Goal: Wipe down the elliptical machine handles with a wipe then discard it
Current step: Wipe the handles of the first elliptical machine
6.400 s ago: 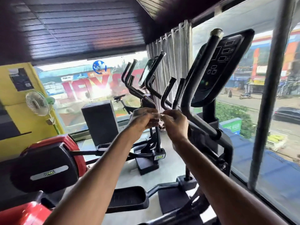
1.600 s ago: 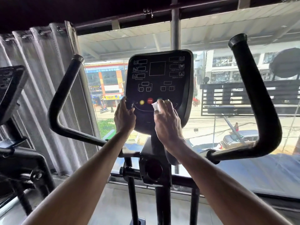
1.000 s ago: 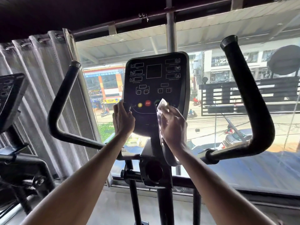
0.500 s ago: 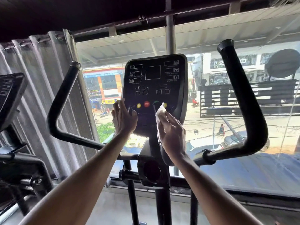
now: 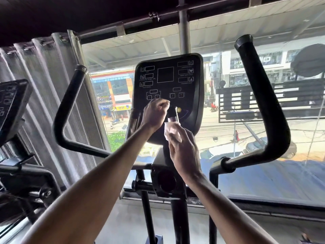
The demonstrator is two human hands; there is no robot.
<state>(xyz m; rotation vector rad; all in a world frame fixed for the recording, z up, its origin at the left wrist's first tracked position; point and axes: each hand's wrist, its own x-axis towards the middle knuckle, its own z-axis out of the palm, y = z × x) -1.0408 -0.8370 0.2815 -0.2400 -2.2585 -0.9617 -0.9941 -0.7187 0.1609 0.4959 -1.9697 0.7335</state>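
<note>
Item 1, wipe [image 5: 171,132]: white, crumpled; sitting in R hand [image 5: 184,152] and pressing against short inner grip [image 5: 173,114] in front of console [image 5: 167,76], near its lower edge; R fingers are curling round wipe, w/ wipe bunching out above them.
Item 2, L hand [image 5: 154,114]: hovering in front of console's lower btns, just left of inner grip and above R hand; fingers are curling inward; tips are blurring, so can't tell if they're pinching anything.
Item 3, long handles: L handle [image 5: 70,106] & R handle [image 5: 260,103], black, rising either side of console; both standing well apart from hands.
Item 4, 2nd short grip [image 5: 132,120]: showing just left of L hand, partly behind wrist.
Item 5, surroundings: grey curtain [image 5: 44,88] hanging at left; neighbouring machine's panel [image 5: 10,103] poking in at far left edge; window [image 5: 228,129] behind machine showing street, bldgs, parked car [image 5: 288,148].
</note>
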